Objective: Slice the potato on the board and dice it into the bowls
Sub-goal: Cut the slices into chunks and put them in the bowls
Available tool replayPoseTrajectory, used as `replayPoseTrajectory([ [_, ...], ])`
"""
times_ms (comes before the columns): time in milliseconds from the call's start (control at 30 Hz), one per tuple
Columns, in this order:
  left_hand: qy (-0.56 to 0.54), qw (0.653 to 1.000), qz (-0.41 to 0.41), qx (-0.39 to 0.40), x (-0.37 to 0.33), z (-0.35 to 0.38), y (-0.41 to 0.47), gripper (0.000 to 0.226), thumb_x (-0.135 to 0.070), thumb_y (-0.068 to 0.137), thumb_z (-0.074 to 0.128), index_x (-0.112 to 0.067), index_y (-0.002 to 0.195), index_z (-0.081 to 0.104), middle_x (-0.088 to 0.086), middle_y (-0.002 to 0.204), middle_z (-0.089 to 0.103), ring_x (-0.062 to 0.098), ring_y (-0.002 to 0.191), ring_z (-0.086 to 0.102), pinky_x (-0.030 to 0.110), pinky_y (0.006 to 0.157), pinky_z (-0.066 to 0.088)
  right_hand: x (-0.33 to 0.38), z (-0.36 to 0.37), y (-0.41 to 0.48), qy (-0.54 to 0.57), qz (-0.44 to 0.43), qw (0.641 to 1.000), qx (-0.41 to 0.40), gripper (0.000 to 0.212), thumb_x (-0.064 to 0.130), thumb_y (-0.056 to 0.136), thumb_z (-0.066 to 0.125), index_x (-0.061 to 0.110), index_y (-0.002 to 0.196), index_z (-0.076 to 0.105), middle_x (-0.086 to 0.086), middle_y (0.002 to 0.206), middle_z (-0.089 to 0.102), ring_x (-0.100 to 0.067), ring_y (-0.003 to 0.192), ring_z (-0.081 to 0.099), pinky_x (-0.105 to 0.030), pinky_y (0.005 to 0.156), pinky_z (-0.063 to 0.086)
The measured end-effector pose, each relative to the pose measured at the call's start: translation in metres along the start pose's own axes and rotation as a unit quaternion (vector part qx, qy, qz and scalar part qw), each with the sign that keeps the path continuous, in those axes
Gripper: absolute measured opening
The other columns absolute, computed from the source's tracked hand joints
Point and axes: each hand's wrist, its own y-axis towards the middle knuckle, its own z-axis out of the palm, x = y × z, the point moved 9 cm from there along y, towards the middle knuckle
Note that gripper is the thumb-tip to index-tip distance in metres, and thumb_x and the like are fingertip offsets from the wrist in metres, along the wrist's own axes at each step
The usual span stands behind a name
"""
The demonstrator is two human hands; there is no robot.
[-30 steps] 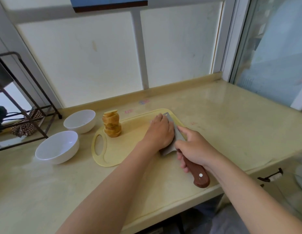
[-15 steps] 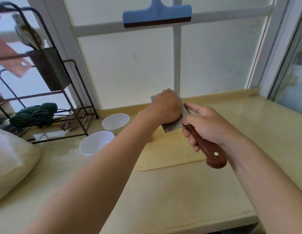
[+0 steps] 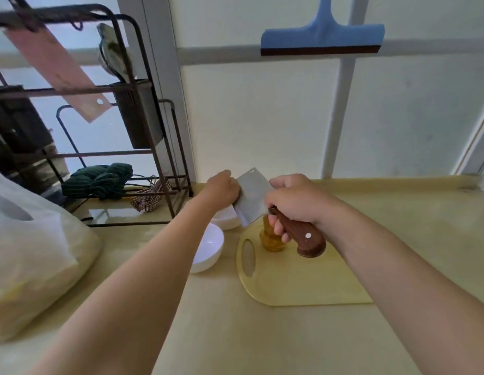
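Change: wooden-handled steel cleaver (image 3: 253, 196) off yellow plastic board (image 3: 303, 280), over far white bowl (image 3: 227, 219) → prob. tipping-in step.
R hand (image 3: 295, 201): grips handle.
L hand (image 3: 223, 189): cupped on blade; hold unclear.

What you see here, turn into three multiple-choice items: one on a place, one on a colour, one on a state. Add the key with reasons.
1. Where does the stack of potato slices stand?
A in a bowl
B on the cutting board, by its handle hole
C on the rack

2. What colour is the squeegee at the window?
A red
B green
C blue

3. What is the right hand doing?
A gripping the cleaver by its wooden handle
B lying flat on the counter
C holding a bowl

Key: B, the stack stands at the board's left end; C, its body is plainly blue; A, the fingers curl round the handle.
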Motion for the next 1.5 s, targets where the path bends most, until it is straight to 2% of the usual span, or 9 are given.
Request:
replayPoseTrajectory([
  [100, -0.008, 0.999, -0.035, 0.000, 0.027, 0.004, 0.012, 0.017, -0.008, 0.096, 0.035, -0.013, 0.102, 0.049, -0.001, 0.099, 0.048, 0.019, 0.093, 0.045, 0.024, 0.069, 0.034, 0.003, -0.021, 0.000, -0.022, 0.003, 1.000, -0.004, 0.060, -0.004, 0.095, 0.050, 0.012, 0.152, 0.042, -0.016, 0.067, 0.057, -0.019, 0.041, 0.052, -0.026, 0.040, 0.045],
  [267, -0.043, 0.998, -0.014, -0.047, 0.029, -0.013, 0.019, 0.038, -0.015, 0.103, 0.033, -0.009, 0.136, 0.050, 0.010, 0.138, 0.052, 0.027, 0.124, 0.049, 0.028, 0.090, 0.035, 0.013, -0.060, -0.011, -0.013, -0.012, 1.000, -0.022, 0.067, 0.000, 0.098, 0.054, 0.024, 0.158, 0.038, -0.011, 0.058, 0.057, -0.019, 0.040, 0.049, -0.026, 0.038, 0.043],
  [467, -0.072, 0.996, 0.044, -0.032, -0.006, -0.016, -0.001, 0.032, -0.020, 0.100, 0.047, -0.015, 0.130, 0.058, 0.001, 0.127, 0.061, 0.018, 0.115, 0.056, 0.026, 0.090, 0.041, 0.000, -0.087, -0.025, -0.009, -0.027, 0.999, -0.046, 0.066, 0.001, 0.098, 0.055, 0.027, 0.157, 0.040, -0.012, 0.060, 0.058, -0.019, 0.040, 0.051, -0.027, 0.038, 0.044],
  [633, -0.058, 0.979, 0.142, 0.132, -0.055, 0.017, -0.047, 0.043, -0.039, 0.090, 0.064, -0.025, 0.130, 0.059, -0.014, 0.120, 0.062, 0.003, 0.109, 0.059, 0.030, 0.096, 0.048, -0.029, -0.122, -0.045, 0.008, -0.036, 0.994, -0.100, 0.067, 0.003, 0.097, 0.055, 0.028, 0.157, 0.042, -0.012, 0.061, 0.060, -0.021, 0.043, 0.052, -0.030, 0.040, 0.046],
  [733, -0.003, 0.967, 0.185, 0.173, -0.073, 0.033, -0.062, 0.054, -0.048, 0.082, 0.068, -0.032, 0.132, 0.056, -0.019, 0.122, 0.061, -0.002, 0.110, 0.058, 0.028, 0.097, 0.049, -0.052, -0.136, -0.060, 0.028, -0.026, 0.993, -0.114, 0.060, 0.001, 0.097, 0.053, 0.030, 0.149, 0.052, -0.013, 0.063, 0.058, -0.021, 0.042, 0.051, -0.030, 0.039, 0.045],
  [933, 0.029, 0.969, 0.200, 0.140, -0.084, 0.033, -0.060, 0.045, -0.037, 0.082, 0.074, -0.029, 0.125, 0.063, -0.017, 0.108, 0.067, -0.002, 0.098, 0.062, 0.031, 0.094, 0.054, -0.091, -0.152, -0.081, 0.047, -0.002, 0.991, -0.124, 0.058, 0.000, 0.096, 0.053, 0.038, 0.140, 0.054, -0.015, 0.065, 0.057, -0.023, 0.043, 0.050, -0.030, 0.041, 0.045],
  [1133, 0.041, 0.974, 0.192, 0.114, -0.091, 0.030, -0.061, 0.010, -0.029, 0.087, 0.068, -0.028, 0.095, 0.074, -0.018, 0.092, 0.069, -0.002, 0.086, 0.064, 0.025, 0.082, 0.056, -0.105, -0.164, -0.097, 0.062, 0.005, 0.990, -0.130, 0.053, 0.000, 0.096, 0.053, 0.043, 0.129, 0.054, -0.016, 0.066, 0.057, -0.023, 0.045, 0.050, -0.031, 0.043, 0.045],
  [1267, 0.028, 0.981, 0.163, 0.106, -0.090, 0.029, -0.059, 0.008, -0.026, 0.086, 0.066, -0.030, 0.090, 0.071, -0.014, 0.090, 0.069, 0.004, 0.085, 0.065, 0.023, 0.075, 0.056, -0.111, -0.167, -0.102, 0.068, 0.009, 0.989, -0.128, 0.054, 0.000, 0.095, 0.053, 0.040, 0.131, 0.054, -0.015, 0.066, 0.056, -0.023, 0.044, 0.049, -0.030, 0.042, 0.045],
  [1500, 0.029, 0.977, 0.169, 0.123, -0.096, 0.031, -0.062, 0.033, -0.020, 0.080, 0.071, -0.029, 0.111, 0.066, -0.011, 0.104, 0.064, 0.006, 0.092, 0.064, 0.030, 0.083, 0.058, -0.117, -0.171, -0.110, 0.073, 0.009, 0.989, -0.126, 0.047, 0.000, 0.097, 0.052, 0.044, 0.113, 0.057, -0.014, 0.064, 0.055, -0.022, 0.043, 0.049, -0.030, 0.042, 0.044],
])
